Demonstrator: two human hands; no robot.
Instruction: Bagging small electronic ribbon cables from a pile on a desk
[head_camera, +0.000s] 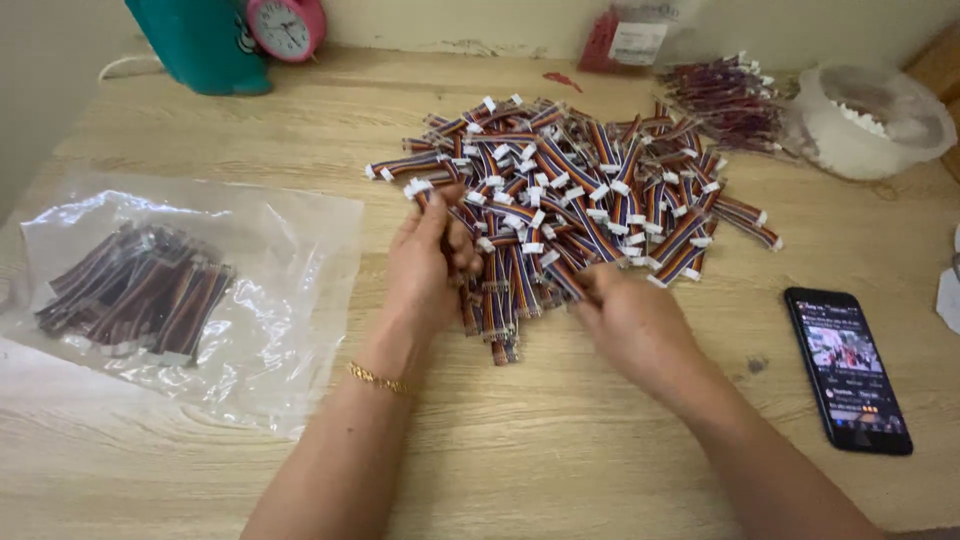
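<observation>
Fingers (436, 213) of the left hand (432, 262) are curled shut around a small bunch of striped ribbon cables (487, 300), the white connector ends of which are seen projecting above the fingertips. Fingers of the right hand (630, 322) are pinched closed on one cable at the near edge of the cable pile (590, 185); the exact grip is partly hidden by the hand itself. A gold bracelet (377, 378) is worn on the left wrist. The pile is spread on the wooden table (520, 450), far of both hands and centred in the scene. At the left, a clear plastic bag (190, 290) holding more cables is laid flat. At the right, a black phone (848, 368) with a lit screen is noted. At the far right, a white bowl (868, 120) is placed beside a bundle of dark red cables (728, 100). At the far left, a pink clock (285, 27) stands against a teal container (203, 45).
</observation>
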